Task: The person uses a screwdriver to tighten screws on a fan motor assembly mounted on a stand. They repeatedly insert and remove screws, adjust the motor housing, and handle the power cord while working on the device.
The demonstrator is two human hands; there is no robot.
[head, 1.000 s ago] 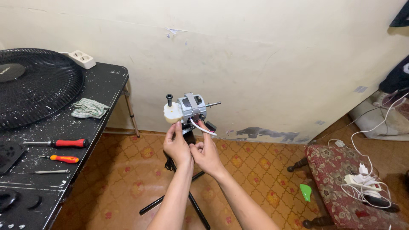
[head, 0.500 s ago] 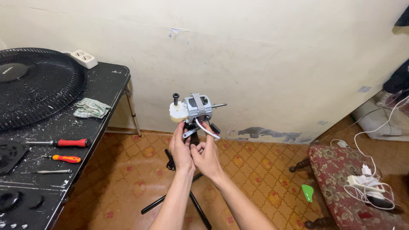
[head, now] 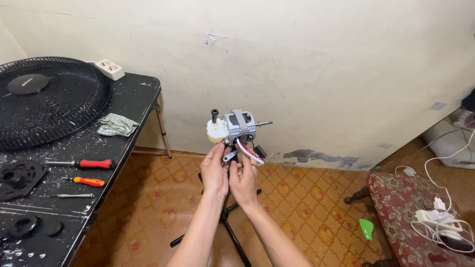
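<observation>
Now | fan motor (head: 238, 127) just above both hands' fingers (head: 221, 151) | grip seemingly underneath

Stand's upper part (head: 225, 217) hidden behind my hands, fan grille (head: 44, 99) cut by the left edge, my forearms leaving the bottom edge, motor's (head: 237, 128) underside covered by my fingers (head: 217, 153)

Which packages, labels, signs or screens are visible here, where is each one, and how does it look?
No package, sign or screen shows.
Round badge: middle of the black fan grille on the black table, a dark disc with small pale marks.
The fan motor above both hands shows no label from here.
</observation>
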